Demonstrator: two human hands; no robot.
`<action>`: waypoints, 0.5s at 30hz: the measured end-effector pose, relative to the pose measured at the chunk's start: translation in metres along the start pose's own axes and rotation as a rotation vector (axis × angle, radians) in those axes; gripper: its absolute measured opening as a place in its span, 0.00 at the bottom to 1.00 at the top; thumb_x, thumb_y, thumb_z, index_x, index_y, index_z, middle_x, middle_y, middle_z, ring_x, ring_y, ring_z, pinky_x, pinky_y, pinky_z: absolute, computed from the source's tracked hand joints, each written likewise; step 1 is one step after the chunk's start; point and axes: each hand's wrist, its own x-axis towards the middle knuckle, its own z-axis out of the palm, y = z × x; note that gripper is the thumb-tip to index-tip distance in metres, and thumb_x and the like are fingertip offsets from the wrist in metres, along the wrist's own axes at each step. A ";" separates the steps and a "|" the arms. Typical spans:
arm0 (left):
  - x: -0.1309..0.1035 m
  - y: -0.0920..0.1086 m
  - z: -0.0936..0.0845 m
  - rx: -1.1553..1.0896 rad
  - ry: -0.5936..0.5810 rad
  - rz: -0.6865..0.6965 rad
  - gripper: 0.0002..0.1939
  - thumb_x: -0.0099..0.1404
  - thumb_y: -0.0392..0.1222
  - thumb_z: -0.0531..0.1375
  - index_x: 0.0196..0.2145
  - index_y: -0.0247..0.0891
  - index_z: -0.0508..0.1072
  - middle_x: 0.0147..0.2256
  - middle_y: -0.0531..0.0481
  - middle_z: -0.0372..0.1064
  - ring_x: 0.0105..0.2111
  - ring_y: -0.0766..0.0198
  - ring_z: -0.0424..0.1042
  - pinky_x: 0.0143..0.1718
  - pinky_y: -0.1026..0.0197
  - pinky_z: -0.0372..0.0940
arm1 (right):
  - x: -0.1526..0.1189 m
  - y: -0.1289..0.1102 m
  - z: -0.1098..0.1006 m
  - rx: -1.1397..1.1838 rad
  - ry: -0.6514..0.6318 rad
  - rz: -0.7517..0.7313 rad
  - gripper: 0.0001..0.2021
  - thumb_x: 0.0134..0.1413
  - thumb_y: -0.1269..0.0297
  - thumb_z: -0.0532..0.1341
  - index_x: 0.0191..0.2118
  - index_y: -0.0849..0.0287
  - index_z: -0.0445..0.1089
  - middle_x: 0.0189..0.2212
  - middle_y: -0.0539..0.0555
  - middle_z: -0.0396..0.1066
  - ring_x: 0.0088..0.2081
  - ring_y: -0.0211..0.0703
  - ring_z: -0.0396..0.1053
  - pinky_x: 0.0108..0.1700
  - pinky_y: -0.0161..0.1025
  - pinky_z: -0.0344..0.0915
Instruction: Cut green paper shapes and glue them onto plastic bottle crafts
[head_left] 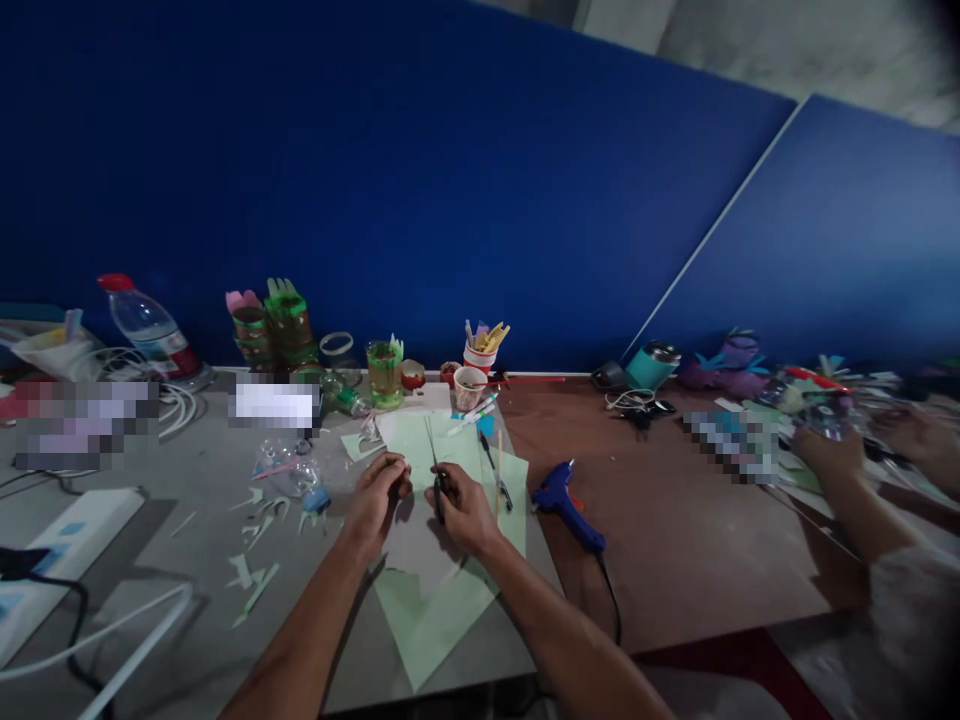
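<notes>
My right hand [465, 508] is wrapped round a pair of dark-handled scissors [433, 445], whose thin blades point away from me over pale green paper. Just to its left is my left hand [379, 500], fingers pinched together; anything between them is too small or hidden to make out. Beneath both hands lie pale green paper sheets [416, 620]. Curved paper scraps [262, 520] are scattered to the left of my left hand. A black pen [495, 470] and a thin wooden stick lie to the right of the scissors.
A blue glue gun [566, 505] with a trailing cord lies on the right. Paper cups [469, 388], green-trimmed jars [385, 375] and a red-capped bottle [154, 335] stand along the blue partition. A white power strip [67, 550] is front left. At right, a co-worker's hand [832, 455] holds a clear plastic item.
</notes>
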 end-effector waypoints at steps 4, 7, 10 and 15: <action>0.002 -0.001 -0.001 -0.002 0.050 -0.052 0.10 0.49 0.43 0.65 0.24 0.37 0.68 0.21 0.58 0.62 0.18 0.74 0.58 0.20 0.69 0.55 | 0.003 0.004 0.001 0.066 0.040 0.023 0.16 0.51 0.58 0.57 0.44 0.61 0.66 0.21 0.47 0.62 0.23 0.37 0.59 0.25 0.33 0.54; 0.002 0.000 -0.001 -0.011 0.077 -0.066 0.11 0.48 0.43 0.66 0.25 0.38 0.68 0.21 0.59 0.62 0.17 0.74 0.58 0.19 0.70 0.55 | 0.003 0.005 0.001 0.041 0.051 0.012 0.16 0.51 0.59 0.57 0.44 0.61 0.67 0.21 0.47 0.63 0.22 0.37 0.59 0.24 0.33 0.54; 0.002 0.000 -0.001 0.009 0.087 -0.055 0.11 0.47 0.43 0.66 0.26 0.37 0.69 0.21 0.59 0.63 0.17 0.75 0.59 0.18 0.70 0.54 | 0.002 0.004 0.000 -0.020 0.062 -0.009 0.15 0.50 0.61 0.57 0.43 0.60 0.68 0.22 0.48 0.65 0.23 0.38 0.60 0.25 0.34 0.55; 0.004 -0.003 -0.003 0.100 0.090 -0.021 0.10 0.48 0.44 0.66 0.24 0.38 0.69 0.17 0.60 0.60 0.16 0.74 0.58 0.18 0.70 0.53 | 0.002 0.001 -0.001 -0.047 0.084 -0.001 0.15 0.50 0.60 0.57 0.44 0.60 0.68 0.22 0.49 0.65 0.22 0.39 0.61 0.24 0.34 0.55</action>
